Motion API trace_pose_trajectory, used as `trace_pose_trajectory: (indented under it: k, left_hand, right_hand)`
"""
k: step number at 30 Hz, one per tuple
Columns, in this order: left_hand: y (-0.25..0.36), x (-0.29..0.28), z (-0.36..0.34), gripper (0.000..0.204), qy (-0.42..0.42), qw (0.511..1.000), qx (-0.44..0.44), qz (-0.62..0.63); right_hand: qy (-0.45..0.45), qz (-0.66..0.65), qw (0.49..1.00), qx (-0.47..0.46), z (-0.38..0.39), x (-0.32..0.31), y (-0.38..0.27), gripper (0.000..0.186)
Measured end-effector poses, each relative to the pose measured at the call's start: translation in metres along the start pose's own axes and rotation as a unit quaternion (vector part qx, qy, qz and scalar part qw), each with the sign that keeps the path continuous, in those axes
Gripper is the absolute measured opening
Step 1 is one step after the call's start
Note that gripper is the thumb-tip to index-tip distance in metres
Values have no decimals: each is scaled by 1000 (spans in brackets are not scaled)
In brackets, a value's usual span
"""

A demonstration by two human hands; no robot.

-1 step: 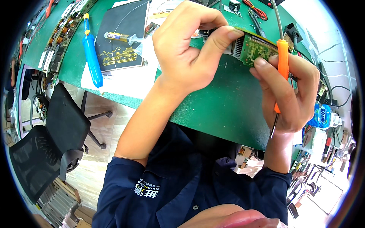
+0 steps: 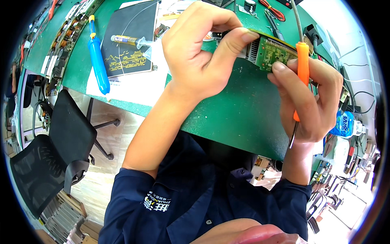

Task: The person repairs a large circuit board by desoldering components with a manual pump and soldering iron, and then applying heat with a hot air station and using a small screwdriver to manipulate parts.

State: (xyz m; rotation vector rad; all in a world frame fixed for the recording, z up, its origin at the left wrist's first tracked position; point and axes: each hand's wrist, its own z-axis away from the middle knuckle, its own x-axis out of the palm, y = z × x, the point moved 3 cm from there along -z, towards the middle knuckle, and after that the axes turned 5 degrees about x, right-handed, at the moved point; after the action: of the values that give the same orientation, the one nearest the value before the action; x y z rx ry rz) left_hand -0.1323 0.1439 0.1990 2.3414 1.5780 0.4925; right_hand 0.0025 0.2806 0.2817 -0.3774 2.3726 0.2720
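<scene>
Between my two hands, above the far part of the green table, is a small green circuit board [image 2: 273,53] with a finned metal part at its left side. My left hand [image 2: 203,53] pinches its upper left corner between thumb and fingers. At its lower right edge, my right hand [image 2: 313,93] grips the board with thumb and fingertips. That hand also keeps an orange-handled screwdriver [image 2: 302,65] upright between its fingers; metal shaft shows above and below the handle. My fingers hide part of the board's edges.
On the left lie a blue desoldering pump [image 2: 98,63], a flux syringe [image 2: 128,40] and a black notebook [image 2: 130,24]. Red wire [image 2: 276,12] and a black-handled tool [image 2: 274,25] lie at the back. A blue-labelled bottle [image 2: 344,124] is at right; a black chair [image 2: 69,122] stands left of the green table [image 2: 231,126].
</scene>
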Motion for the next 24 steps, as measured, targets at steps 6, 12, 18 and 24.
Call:
trace_pose_trajectory:
  k: [6, 12, 18, 24]
  left_hand:
    - [-3, 0, 1, 14, 4, 1000, 21, 0]
    - [-2, 0, 2, 13, 7, 999, 28, -15]
    - [-1, -1, 3, 12, 7, 1000, -3, 11]
    - [2, 0, 1, 10, 12, 999, -32, -19]
  right_hand:
    - [5, 2, 1000, 10, 2, 3, -1, 44]
    - [19, 12, 1000, 1, 3, 5, 0, 42]
    - [25, 16, 1000, -3, 5, 6, 1, 40]
    - [68, -6, 998, -12, 15, -8, 17, 33]
